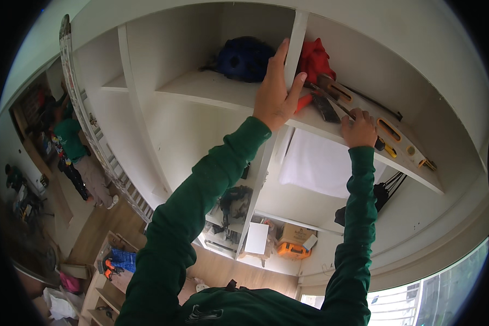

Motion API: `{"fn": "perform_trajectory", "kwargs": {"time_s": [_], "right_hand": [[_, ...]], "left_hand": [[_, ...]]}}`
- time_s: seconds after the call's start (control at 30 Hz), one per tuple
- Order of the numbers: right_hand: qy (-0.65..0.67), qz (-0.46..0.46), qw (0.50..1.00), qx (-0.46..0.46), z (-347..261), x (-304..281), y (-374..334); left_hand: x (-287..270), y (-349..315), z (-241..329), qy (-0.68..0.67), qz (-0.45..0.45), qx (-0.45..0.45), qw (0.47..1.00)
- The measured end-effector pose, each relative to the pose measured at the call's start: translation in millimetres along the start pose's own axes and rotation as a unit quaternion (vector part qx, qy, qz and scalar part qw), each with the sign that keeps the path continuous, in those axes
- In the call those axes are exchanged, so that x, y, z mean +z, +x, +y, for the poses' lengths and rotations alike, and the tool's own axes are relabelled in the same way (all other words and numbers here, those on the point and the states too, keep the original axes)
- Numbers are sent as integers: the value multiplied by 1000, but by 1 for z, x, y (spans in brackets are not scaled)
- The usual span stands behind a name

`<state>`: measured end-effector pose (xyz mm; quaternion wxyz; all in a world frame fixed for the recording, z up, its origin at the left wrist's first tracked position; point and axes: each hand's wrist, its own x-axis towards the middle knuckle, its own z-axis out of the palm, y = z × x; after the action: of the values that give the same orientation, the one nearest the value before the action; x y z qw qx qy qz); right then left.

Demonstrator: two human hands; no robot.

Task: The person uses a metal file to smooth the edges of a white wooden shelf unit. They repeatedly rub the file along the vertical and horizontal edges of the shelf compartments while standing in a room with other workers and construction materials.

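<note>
My left hand (276, 96) is raised against the front edge of the upright divider (297, 41). Its fingers stretch up along one side and its thumb stands apart on the other. Over the front edge of the right-hand shelf (323, 126), my right hand (359, 129) has its fingers curled on a long thin tool, seemingly a screwdriver (387, 148), with a black-and-yellow handle; the fingers cover its middle. Beside that hand lie a spirit level (399, 138), a dark flat-bladed tool (326, 108) and an orange-red object (303, 102).
A dark blue bag-like bundle (245, 58) and a red one (316, 58) sit on the shelves. Below are a white panel (315, 163), cartons and an orange case (293, 250). A ladder (95, 125) leans at the left; a person in green (70, 138) stands beyond it.
</note>
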<state>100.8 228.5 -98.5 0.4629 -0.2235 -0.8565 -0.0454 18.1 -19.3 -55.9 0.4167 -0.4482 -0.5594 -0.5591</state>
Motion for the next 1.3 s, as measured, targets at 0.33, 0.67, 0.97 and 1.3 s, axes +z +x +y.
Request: {"fn": "perform_trajectory", "kwargs": {"time_s": [0.33,0.67,0.97,1.3], "right_hand": [[-101,-67,989,90,6,11,12],[-127,-22,990,56,-5,-1,10],[-100,-27,992,74,-4,1,8],[-84,-15,994,71,-2,2,6]], "left_hand": [[-14,93,18,-317,92,-223,917],[-28,76,26,-108,234,10,966],[-67,103,40,231,84,374,894],[-77,116,45,381,14,434,816]]}}
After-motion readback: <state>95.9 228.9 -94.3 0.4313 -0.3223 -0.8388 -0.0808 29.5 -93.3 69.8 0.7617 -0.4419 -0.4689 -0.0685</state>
